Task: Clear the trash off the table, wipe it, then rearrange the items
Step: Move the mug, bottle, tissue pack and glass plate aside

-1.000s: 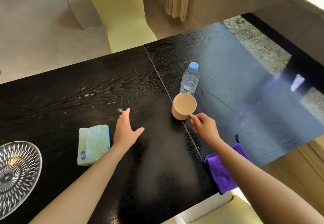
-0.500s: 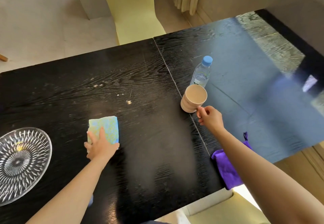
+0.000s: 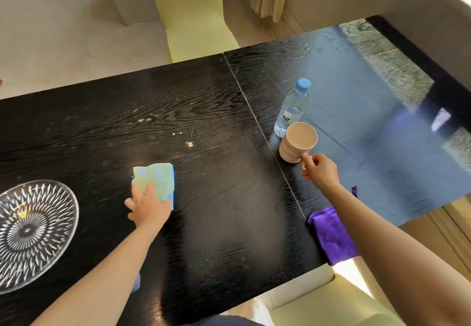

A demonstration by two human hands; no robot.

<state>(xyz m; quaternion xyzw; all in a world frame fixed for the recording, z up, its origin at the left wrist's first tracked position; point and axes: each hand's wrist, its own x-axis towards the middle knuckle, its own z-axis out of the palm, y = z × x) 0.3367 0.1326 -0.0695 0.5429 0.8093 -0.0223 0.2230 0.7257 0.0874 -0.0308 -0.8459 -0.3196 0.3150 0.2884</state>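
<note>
The left hand (image 3: 147, 205) lay palm down on the near end of the tissue pack (image 3: 156, 181), fingers spread and curled over it, pressing it onto the worktop (image 3: 216, 198). The pack, pale green and blue, lay flat, well to the left of the mug (image 3: 297, 142). The right hand (image 3: 319, 171) pinched the mug's handle between thumb and fingertips, the other fingers folded in. The mug, beige and showing nothing inside, stood upright just right of the worktop's centre seam.

Just beyond the mug, and close enough that I could not tell whether they touched, stood the bottle (image 3: 291, 107), clear with a blue cap, upright. Nearer than the mug, at the worktop's front edge and partly under the right forearm, lay the purple cloth (image 3: 330, 236), crumpled, one corner hanging past the edge. Far to the left of the mug, beyond the pack, sat the glass dish (image 3: 30, 234), a cut-glass plate with something small and yellow in it; what it was could not be made out. Between the pack and the mug, a little farther back, a few pale specks (image 3: 189, 143) dotted the dark wood. Right of the mug the worktop reflected window light. Beyond the worktop's far edge stood a yellow chair (image 3: 193, 19).
</note>
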